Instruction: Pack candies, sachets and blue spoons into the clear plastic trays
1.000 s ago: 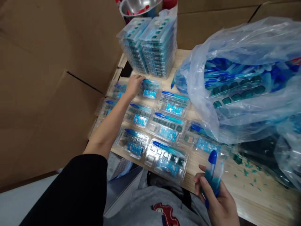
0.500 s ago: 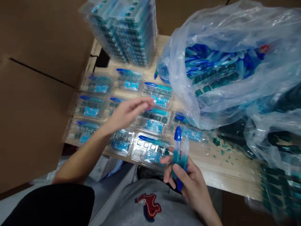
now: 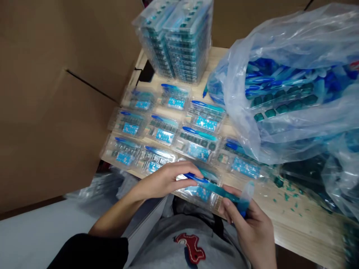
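My left hand (image 3: 165, 181) pinches the dark blue end of a blue-and-teal pen (image 3: 213, 190), which lies nearly level across my body. My right hand (image 3: 246, 220) grips the pen's other end, along with a translucent plastic tube or cap (image 3: 246, 196). Below the pen sits a clear blister pack (image 3: 199, 192), partly hidden by both hands. Several similar packs (image 3: 198, 145) lie in rows on the wooden table (image 3: 305, 228), each holding a pen, dark teal pieces and a blue printed card.
Two tall stacks of blister packs (image 3: 175, 41) stand at the table's far end. A large plastic bag (image 3: 283, 48) of pens and teal pieces fills the right side. Teal crumbs (image 3: 291, 198) lie on the wood. Brown cardboard (image 3: 56, 112) walls the left side.
My left hand has come back from the packs and now holds the pen. My right hand has turned the pen from upright to nearly level. The view has shifted slightly.
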A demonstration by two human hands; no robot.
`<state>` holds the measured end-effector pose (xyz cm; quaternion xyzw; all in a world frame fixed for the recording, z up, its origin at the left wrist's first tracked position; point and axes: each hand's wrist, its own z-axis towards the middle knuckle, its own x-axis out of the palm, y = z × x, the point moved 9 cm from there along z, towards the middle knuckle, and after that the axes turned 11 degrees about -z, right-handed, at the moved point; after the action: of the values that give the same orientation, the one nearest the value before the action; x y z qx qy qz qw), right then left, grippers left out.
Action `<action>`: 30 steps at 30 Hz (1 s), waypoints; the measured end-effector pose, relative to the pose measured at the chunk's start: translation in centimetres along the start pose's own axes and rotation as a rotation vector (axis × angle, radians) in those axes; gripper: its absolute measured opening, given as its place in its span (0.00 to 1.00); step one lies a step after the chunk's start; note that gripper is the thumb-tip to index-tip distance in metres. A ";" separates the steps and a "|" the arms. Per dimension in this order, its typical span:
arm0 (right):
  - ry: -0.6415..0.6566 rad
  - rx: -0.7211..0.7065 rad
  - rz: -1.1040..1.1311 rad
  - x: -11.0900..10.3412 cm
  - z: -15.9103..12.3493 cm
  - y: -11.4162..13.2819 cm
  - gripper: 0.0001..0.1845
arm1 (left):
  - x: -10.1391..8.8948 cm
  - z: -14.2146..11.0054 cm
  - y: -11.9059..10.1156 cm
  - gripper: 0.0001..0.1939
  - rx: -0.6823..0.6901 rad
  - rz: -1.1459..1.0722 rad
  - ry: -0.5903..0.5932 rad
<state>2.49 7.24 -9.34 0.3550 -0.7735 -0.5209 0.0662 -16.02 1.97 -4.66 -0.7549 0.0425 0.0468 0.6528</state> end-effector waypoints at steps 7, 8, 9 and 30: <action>-0.081 -0.005 0.042 -1.5 0.1 -1.0 0.15 | -13.9 -1.3 2.5 0.10 0.099 0.534 -0.557; -0.091 0.007 0.038 -1.8 0.1 -1.5 0.16 | -16.0 -1.1 3.3 0.10 0.095 0.567 -0.611; -0.096 0.023 0.036 -2.1 0.1 -1.9 0.16 | -17.7 -0.8 4.0 0.09 0.089 0.592 -0.641; 0.243 0.123 0.816 3.9 -0.6 1.8 0.12 | 4.0 -1.2 0.9 0.07 -0.127 -0.168 -0.140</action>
<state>-0.95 4.72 -8.59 0.0819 -0.8666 -0.3596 0.3361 -12.19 0.68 -5.87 -0.7904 -0.0696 0.0469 0.6069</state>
